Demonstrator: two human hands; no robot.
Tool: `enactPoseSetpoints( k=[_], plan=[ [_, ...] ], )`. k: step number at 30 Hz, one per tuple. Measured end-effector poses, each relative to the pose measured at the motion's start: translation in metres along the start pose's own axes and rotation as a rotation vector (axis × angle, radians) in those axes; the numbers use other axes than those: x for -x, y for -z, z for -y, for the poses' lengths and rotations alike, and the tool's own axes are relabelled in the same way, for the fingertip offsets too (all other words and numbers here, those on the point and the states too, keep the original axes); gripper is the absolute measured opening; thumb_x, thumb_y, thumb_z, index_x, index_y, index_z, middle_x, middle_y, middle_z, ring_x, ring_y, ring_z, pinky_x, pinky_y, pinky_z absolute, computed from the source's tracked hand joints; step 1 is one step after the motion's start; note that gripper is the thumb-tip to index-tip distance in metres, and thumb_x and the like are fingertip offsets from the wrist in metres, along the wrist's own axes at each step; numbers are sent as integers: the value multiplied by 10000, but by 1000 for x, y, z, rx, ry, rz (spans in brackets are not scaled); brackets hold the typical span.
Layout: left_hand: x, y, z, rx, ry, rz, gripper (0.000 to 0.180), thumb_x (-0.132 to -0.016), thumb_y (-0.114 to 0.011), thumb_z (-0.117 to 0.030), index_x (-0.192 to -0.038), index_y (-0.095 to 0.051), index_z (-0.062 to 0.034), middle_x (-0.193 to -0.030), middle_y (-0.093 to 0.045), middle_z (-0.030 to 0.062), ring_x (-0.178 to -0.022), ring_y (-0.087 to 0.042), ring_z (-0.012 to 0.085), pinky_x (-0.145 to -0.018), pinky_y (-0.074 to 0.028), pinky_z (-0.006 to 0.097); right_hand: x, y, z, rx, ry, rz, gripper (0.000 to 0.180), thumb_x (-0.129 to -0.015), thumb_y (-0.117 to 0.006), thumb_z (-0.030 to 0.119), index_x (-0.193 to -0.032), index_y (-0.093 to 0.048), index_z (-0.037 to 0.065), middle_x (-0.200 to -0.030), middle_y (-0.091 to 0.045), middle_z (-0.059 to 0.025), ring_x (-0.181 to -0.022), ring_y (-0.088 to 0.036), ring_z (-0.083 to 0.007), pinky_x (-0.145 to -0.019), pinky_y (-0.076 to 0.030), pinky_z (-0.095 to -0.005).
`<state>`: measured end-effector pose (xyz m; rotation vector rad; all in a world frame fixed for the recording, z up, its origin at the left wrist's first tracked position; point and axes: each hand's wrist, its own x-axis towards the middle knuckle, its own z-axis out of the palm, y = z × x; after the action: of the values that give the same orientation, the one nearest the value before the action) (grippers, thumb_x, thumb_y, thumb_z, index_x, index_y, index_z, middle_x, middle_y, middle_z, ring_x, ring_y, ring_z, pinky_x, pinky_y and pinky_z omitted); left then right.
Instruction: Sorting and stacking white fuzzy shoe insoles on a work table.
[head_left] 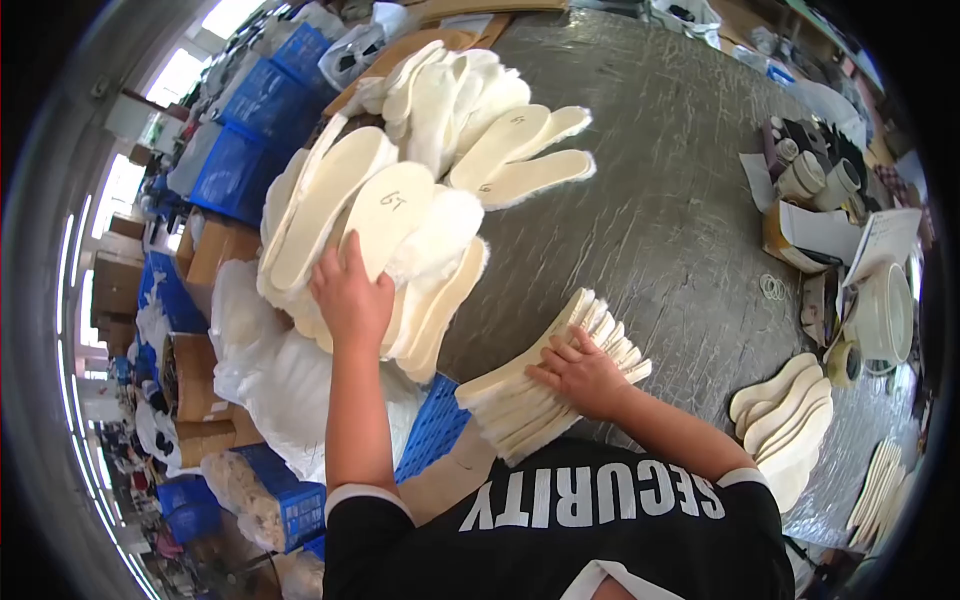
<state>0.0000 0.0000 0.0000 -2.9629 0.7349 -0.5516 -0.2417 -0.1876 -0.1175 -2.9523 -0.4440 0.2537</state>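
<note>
Closest to us is our black shirt (640, 545) with white letters, and just past it our right hand (580, 378) rests with bent fingers on a stack of fluffy insoles (515, 380) by the near edge of the grey table (650, 180). Our left hand (352, 298) touches the low end of one cream insole (393, 208) on the big pile (325, 205), though we cannot tell if either hand grips tight. Farther off, we see blue bins (265, 100) to the left.

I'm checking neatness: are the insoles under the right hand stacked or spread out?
Stacked: these fleecy insoles lie close together, their many edges showing in layers beside the right hand.
</note>
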Motion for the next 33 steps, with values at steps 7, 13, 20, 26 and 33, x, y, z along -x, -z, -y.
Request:
enactPoseSetpoints(
  k=[7,13,20,26,33],
  plan=[
    [83,-62,-51,1311,-25,904,502,-799,-641,-77,-1283,-530,1,-1212,-606,141,-1074,-580,172,-907,-451,284,6,7,1,52,51,-27,533,-875,-490,211,-1401,-406,179,-1374,-446,-65,-1353,-339,-249,-1126,-182,-506],
    [117,-122,-35,1444,-138,1091,383,-793,-596,-70,-1171,-625,-22,-1216,-613,135,-1106,-583,211,-929,-452,306,1,19,-1,129,111,-44,617,-861,-515,227,-1453,-347,183,-1512,-286,-95,-1391,-275,-288,-1080,-262,-454],
    [95,-79,-49,847,-531,914,317,-790,-605,-94,-1099,-637,-30,-1090,-630,160,-996,-591,331,-876,-466,386,-15,16,-1,129,83,85,654,-871,-497,215,-1481,-270,151,-1463,-364,-100,-1427,-211,-247,-1117,-178,-496],
    [-7,20,-2,113,-212,-223,498,-739,-724,-123,-1207,-563,-59,-1248,-543,153,-1182,-436,376,-1008,-346,472,-18,15,-4,189,114,133,683,-820,-568,232,-1448,-320,131,-1393,-421,-86,-1384,-294,-259,-1161,-85,-520],
    [-56,30,67,-55,29,107,461,-811,-621,-70,-1263,-531,-63,-1317,-505,129,-1175,-469,362,-946,-424,447,-19,8,-4,162,134,46,789,-726,-690,273,-1426,-356,129,-1423,-407,-103,-1365,-329,-239,-1162,-101,-515]
  ],
)
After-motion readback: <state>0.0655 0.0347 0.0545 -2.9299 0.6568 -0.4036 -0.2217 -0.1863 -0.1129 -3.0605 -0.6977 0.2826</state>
